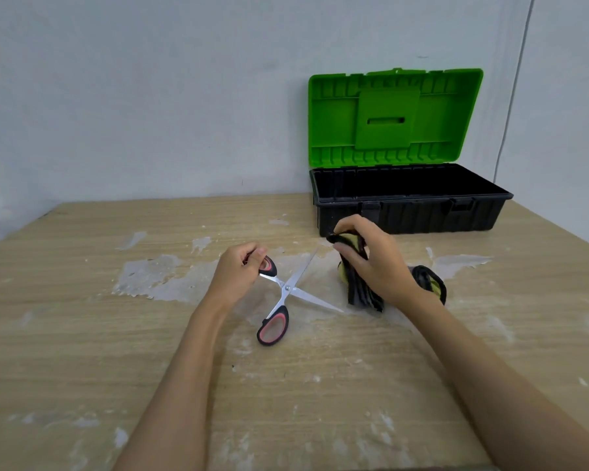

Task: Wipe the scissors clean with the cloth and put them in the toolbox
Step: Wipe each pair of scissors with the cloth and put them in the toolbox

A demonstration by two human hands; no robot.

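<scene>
Two blades of the scissors (288, 290) stand spread wide in an X over the worktop (82, 334), one black-and-pink handle loop low near the surface. The left hand (233, 271) has its fingers (257, 254) curled round the other loop, forearm reaching in from below. Just beside the blade tips, the right hand (371, 263) pinches the dark, yellow-lined cloth (361, 294), lifting a fold while its rest lies bunched. Behind stands the toolbox (408, 202), green lid upright.

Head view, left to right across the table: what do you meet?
Left hand gripping a scissor handle → open scissors → right hand holding the cloth → open toolbox, farther back.
</scene>
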